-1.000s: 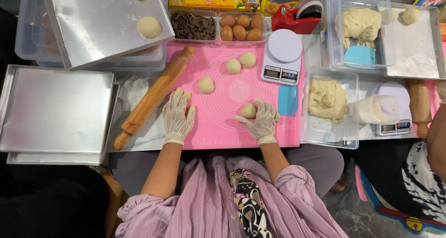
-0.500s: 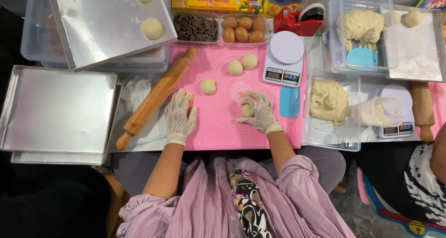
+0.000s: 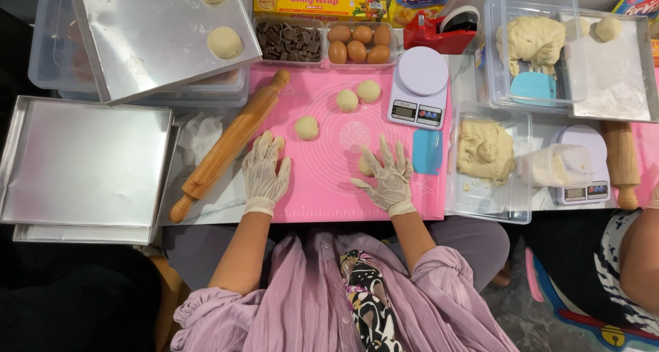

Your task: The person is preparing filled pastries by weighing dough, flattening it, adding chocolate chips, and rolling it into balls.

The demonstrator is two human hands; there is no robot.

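Gloved hands shaping dough on a pink mat

The right hand lies released, fingers spread, its palm over a dough ball on the pink mat; the left hand rests flat and released on the mat, just beside the rolling pin, another dough ball just beyond its fingertips
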